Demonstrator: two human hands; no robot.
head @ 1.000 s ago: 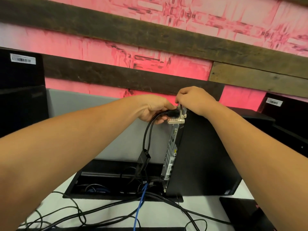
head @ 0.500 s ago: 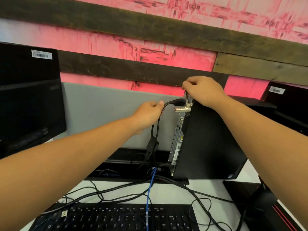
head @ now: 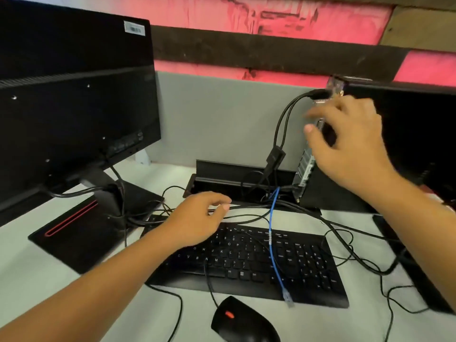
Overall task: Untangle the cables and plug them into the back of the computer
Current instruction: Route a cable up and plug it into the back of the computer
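The left hand point(head: 197, 219) pinches a black cable point(head: 249, 206) above the keyboard point(head: 308, 272). At two o'clock, the right hand point(head: 350, 146) hangs loose by the computer point(head: 407, 134), holding nothing.

hands 2: left hand point(head: 197, 218) at 7 o'clock, right hand point(head: 350, 141) at 3 o'clock | monitor point(head: 74, 95) 1 | keyboard point(head: 259, 262) 1 | mouse point(head: 241, 322) 1 | computer point(head: 394, 144) 1 | blue cable point(head: 274, 255) 1

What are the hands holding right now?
The left hand pinches a black cable partway along, above the keyboard. The right hand holds nothing.
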